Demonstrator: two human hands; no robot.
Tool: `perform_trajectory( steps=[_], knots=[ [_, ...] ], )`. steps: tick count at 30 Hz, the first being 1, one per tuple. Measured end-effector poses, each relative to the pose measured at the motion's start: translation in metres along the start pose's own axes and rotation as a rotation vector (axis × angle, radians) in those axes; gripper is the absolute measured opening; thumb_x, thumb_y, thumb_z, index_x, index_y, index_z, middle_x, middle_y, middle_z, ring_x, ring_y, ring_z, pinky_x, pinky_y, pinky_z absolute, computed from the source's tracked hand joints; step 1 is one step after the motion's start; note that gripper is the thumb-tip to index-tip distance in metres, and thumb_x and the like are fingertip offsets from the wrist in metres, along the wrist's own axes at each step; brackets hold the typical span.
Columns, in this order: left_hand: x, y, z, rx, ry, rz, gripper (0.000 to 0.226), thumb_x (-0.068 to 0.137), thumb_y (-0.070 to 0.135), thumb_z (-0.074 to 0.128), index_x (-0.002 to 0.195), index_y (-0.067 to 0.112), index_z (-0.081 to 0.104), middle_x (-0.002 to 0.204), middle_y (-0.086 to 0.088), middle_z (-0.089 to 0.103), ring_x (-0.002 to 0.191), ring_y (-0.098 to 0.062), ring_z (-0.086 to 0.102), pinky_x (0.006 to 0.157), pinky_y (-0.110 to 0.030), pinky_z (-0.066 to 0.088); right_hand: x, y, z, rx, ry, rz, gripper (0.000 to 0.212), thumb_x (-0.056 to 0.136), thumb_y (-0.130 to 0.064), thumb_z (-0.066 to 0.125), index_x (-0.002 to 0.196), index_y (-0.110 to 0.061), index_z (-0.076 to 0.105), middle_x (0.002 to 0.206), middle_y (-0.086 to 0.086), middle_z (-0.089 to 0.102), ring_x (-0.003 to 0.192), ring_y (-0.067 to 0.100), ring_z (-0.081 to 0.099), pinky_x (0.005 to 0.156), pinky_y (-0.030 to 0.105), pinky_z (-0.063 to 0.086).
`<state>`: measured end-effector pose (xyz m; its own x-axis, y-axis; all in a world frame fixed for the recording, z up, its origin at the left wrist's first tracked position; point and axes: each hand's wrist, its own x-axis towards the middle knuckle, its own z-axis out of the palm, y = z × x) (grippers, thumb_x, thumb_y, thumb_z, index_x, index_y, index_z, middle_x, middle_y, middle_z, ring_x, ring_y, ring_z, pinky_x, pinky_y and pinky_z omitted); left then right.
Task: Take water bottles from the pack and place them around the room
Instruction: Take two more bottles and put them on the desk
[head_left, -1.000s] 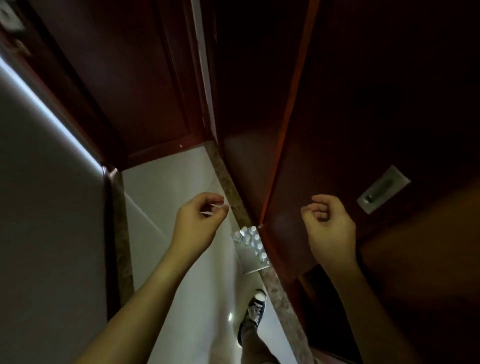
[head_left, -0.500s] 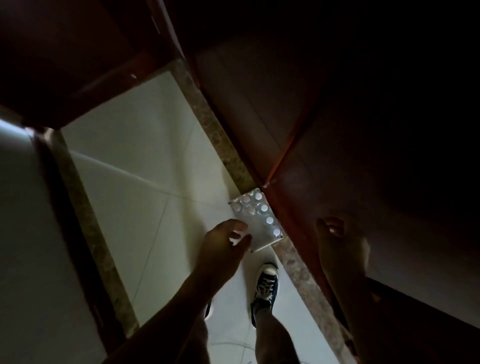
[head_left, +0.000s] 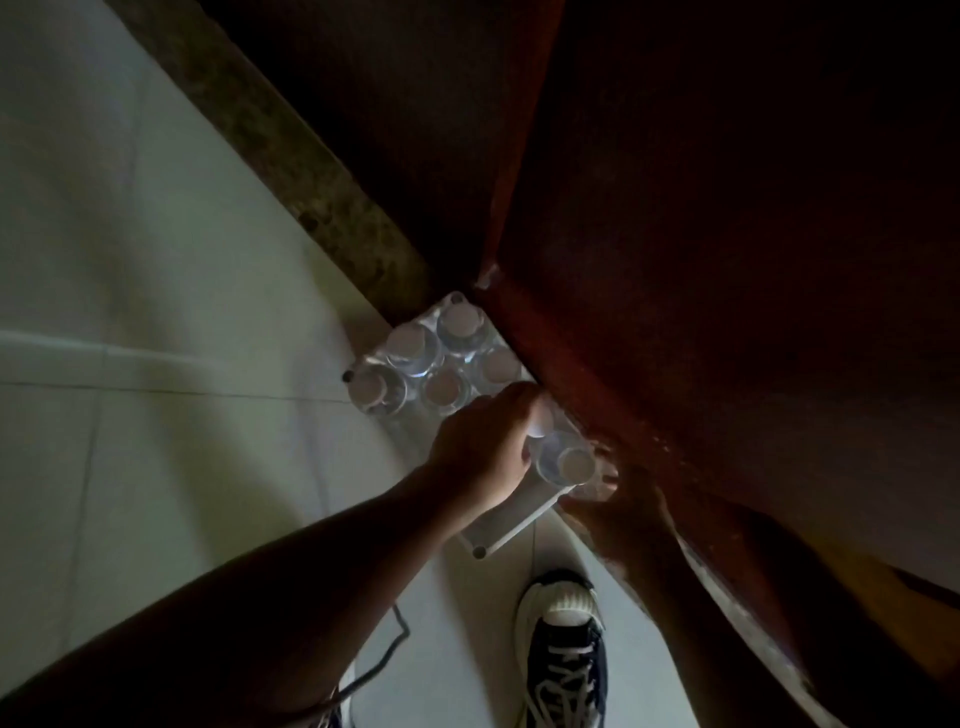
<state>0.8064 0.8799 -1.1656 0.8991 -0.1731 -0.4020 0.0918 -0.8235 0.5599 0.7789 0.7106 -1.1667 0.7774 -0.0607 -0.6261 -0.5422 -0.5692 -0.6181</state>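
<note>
Both hands have dropped to the pack (head_left: 447, 374) on the floor (head_left: 156, 260): left hand (head_left: 483, 452) curls round a bottle (head_left: 540, 421); right hand (head_left: 618, 499), shadowed, grip unclear. Extraction begins.

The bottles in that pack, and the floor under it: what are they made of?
The bottles look like clear glossy plastic with white caps; light shines through them. The floor seems pale polished tile, judging by its sheen and thin joint lines.

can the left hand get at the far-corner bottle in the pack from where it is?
Probably yes. The left hand rests on the pack's near half, and the far-corner bottle stands capped and uncovered past it; only other bottle tops lie between, though the wooden panel crowds one side.
</note>
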Motion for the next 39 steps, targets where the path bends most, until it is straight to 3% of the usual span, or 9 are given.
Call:
perform_trajectory(
  steps=[4, 8, 13, 18, 23, 29, 32, 36, 39],
  knots=[
    [0.013, -0.017, 0.04, -0.067, 0.125, 0.033, 0.059, 0.077, 0.005, 0.067, 0.129, 0.03, 0.05, 0.125, 0.011, 0.061, 0.091, -0.024, 0.07, 0.072, -0.036, 0.056, 0.029, 0.03, 0.027, 0.046, 0.054, -0.082, 0.067, 0.063, 0.005, 0.087, 0.084, -0.045, 0.047, 0.089, -0.025, 0.052, 0.084, -0.006, 0.053, 0.071, 0.017, 0.038],
    [0.017, -0.022, 0.05, -0.112, 0.215, 0.079, 0.048, 0.072, 0.012, 0.076, 0.117, 0.021, 0.061, 0.116, 0.005, 0.065, 0.081, -0.027, 0.071, 0.061, -0.03, 0.049, 0.034, 0.045, 0.036, 0.072, 0.084, -0.135, 0.076, 0.055, -0.009, 0.093, 0.095, -0.063, 0.057, 0.098, -0.022, 0.066, 0.1, 0.011, 0.064, 0.086, 0.037, 0.054],
    [-0.019, -0.006, 0.011, -0.189, 0.304, 0.13, 0.055, 0.063, 0.009, 0.083, 0.112, 0.016, 0.06, 0.111, -0.001, 0.07, 0.086, -0.022, 0.072, 0.068, -0.034, 0.06, 0.003, 0.013, 0.013, 0.092, 0.078, -0.133, 0.048, 0.058, -0.012, 0.093, 0.085, -0.041, 0.065, 0.086, -0.026, 0.071, 0.081, -0.009, 0.066, 0.072, 0.01, 0.052],
    [-0.066, 0.028, -0.103, -0.299, 0.348, 0.081, 0.055, 0.061, 0.015, 0.086, 0.113, 0.014, 0.067, 0.104, 0.003, 0.072, 0.087, -0.006, 0.067, 0.076, -0.016, 0.052, -0.047, -0.084, -0.036, 0.229, -0.087, -0.136, 0.052, 0.061, -0.02, 0.091, 0.105, -0.017, 0.064, 0.092, 0.004, 0.073, 0.087, 0.017, 0.073, 0.076, 0.037, 0.061],
    [-0.116, 0.076, -0.252, -0.581, 0.369, -0.139, 0.059, 0.051, 0.035, 0.093, 0.104, 0.026, 0.069, 0.095, 0.011, 0.075, 0.086, -0.002, 0.069, 0.079, -0.023, 0.055, -0.112, -0.225, -0.087, 0.424, -0.251, -0.241, 0.049, 0.062, 0.008, 0.083, 0.099, -0.02, 0.066, 0.079, -0.009, 0.074, 0.077, 0.001, 0.07, 0.066, 0.016, 0.054],
    [-0.193, 0.139, -0.427, -0.896, 0.404, -0.114, 0.046, 0.062, 0.009, 0.088, 0.103, 0.009, 0.067, 0.094, -0.003, 0.076, 0.09, -0.017, 0.073, 0.075, -0.027, 0.056, -0.219, -0.395, -0.14, 0.595, -0.405, -0.34, 0.021, 0.059, -0.025, 0.074, 0.08, -0.029, 0.075, 0.086, 0.008, 0.069, 0.088, 0.03, 0.065, 0.089, 0.061, 0.049],
    [-0.236, 0.177, -0.501, -1.165, 0.426, -0.065, 0.039, 0.069, -0.004, 0.079, 0.104, -0.004, 0.062, 0.103, -0.025, 0.068, 0.097, -0.041, 0.067, 0.082, -0.049, 0.056, -0.275, -0.468, -0.168, 0.647, -0.415, -0.299, 0.029, 0.053, -0.043, 0.068, 0.081, -0.034, 0.071, 0.076, -0.007, 0.071, 0.083, 0.021, 0.065, 0.087, 0.052, 0.048],
    [-0.299, 0.237, -0.585, -1.268, 0.572, -0.098, 0.043, 0.062, 0.02, 0.081, 0.103, 0.016, 0.07, 0.101, -0.009, 0.073, 0.094, -0.03, 0.071, 0.084, -0.048, 0.057, -0.353, -0.551, -0.203, 0.637, -0.53, -0.275, 0.056, 0.051, -0.052, 0.078, 0.096, -0.019, 0.067, 0.084, 0.002, 0.071, 0.084, 0.026, 0.065, 0.083, 0.05, 0.047],
    [-0.341, 0.278, -0.636, -1.381, 0.542, -0.109, 0.049, 0.076, 0.04, 0.074, 0.116, 0.013, 0.066, 0.107, -0.018, 0.071, 0.094, -0.036, 0.07, 0.082, -0.049, 0.056, -0.413, -0.612, -0.231, 0.584, -0.582, -0.352, 0.014, 0.066, -0.043, 0.074, 0.075, -0.034, 0.076, 0.082, -0.002, 0.076, 0.082, 0.019, 0.072, 0.082, 0.045, 0.052]
  ],
)
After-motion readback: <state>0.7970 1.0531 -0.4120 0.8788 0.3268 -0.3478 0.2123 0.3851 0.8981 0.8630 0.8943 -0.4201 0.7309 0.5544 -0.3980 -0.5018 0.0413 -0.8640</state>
